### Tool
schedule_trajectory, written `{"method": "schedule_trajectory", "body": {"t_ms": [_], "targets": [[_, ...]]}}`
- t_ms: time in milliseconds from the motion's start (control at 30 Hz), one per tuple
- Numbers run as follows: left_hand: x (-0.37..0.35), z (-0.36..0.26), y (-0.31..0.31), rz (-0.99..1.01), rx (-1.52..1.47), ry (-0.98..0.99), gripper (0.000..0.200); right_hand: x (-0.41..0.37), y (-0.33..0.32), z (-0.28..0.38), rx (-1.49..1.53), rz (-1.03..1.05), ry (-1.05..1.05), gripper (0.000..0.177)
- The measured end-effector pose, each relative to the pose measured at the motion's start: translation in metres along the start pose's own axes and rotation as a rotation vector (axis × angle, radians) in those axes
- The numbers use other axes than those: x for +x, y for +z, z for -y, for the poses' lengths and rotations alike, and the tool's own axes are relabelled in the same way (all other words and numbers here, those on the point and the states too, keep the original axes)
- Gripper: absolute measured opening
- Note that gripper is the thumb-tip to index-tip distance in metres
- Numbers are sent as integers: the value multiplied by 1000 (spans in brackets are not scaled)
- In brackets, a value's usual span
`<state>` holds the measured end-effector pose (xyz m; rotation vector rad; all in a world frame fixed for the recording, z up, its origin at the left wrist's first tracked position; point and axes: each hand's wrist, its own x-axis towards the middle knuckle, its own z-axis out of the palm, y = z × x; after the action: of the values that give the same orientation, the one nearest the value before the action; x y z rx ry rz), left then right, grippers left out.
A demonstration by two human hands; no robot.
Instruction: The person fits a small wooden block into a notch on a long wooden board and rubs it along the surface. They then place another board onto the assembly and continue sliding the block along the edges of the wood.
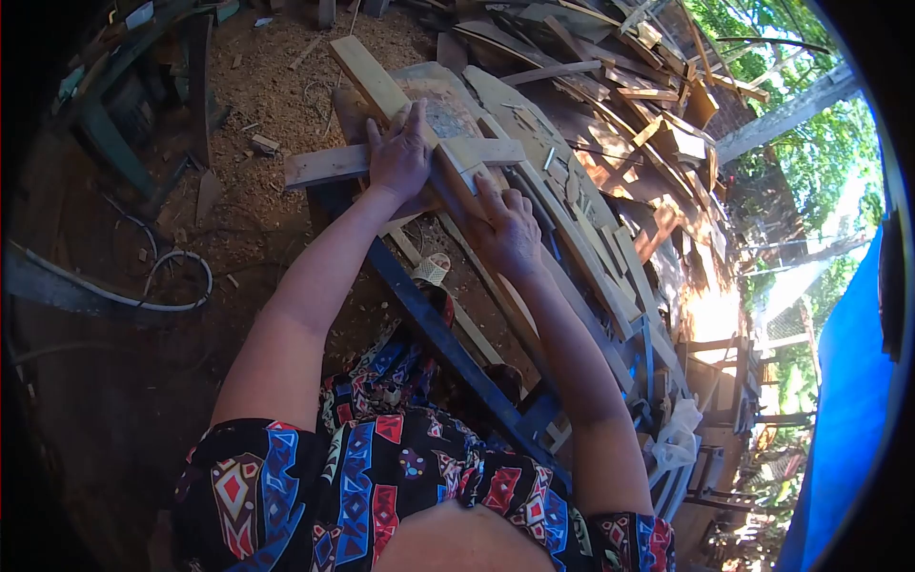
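Observation:
A long wooden board (pixel 366 76) runs diagonally away from me over a worktable. My left hand (pixel 400 153) is closed around it, fingers over the upper face. Closer to my body, my right hand (pixel 510 229) grips the same board, with its index finger reaching toward the joint area. A shorter wooden crosspiece (pixel 327 166) lies across the long board, its ends sticking out on both sides. Part of the crossing is hidden by my left hand, so how the two pieces are fastened cannot be made out.
Wood strips and offcuts (pixel 596 243) lie along the bench to the right, with a large scrap pile (pixel 658 95) beyond. A dark blue metal bar (pixel 429 338) passes below my arms. Sawdust (pixel 257 86) covers the floor; a pale hose (pixel 181 303) curls at left.

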<state>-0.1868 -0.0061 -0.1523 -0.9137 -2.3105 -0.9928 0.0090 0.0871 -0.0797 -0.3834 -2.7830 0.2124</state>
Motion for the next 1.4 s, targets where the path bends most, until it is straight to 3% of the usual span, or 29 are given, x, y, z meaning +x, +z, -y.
{"method": "schedule_trajectory", "body": {"t_ms": [133,200,333,467,533,600,833,967,1100,1300,1400], "targets": [[2,5,-2,32,-101,32,59,-39,-7,-12,-3,32,17,55],[13,3,-17,302,19,-55,57,-80,-18,-21,0,11,23,56],[30,14,-15,349,314,-89,58,-185,-50,-41,-9,28,106,58],[34,16,-17,297,441,-316,64,-239,-63,-59,-39,49,139,59],[36,19,-16,267,442,-378,66,-230,-61,-54,-38,49,144,60],[40,23,-17,518,258,-399,65,-206,-57,-46,-37,53,139,60],[35,27,-13,423,279,-351,63,-26,5,7,-27,-43,-99,59],[34,29,-12,400,236,-344,60,-11,12,15,7,-89,-103,60],[33,30,-9,395,227,-341,59,-67,-12,2,-18,-27,-38,59],[33,31,-9,399,238,-335,60,-224,-55,-53,-75,-11,73,57],[32,29,-11,394,245,-329,60,-255,-67,-60,-87,20,124,56]]}}
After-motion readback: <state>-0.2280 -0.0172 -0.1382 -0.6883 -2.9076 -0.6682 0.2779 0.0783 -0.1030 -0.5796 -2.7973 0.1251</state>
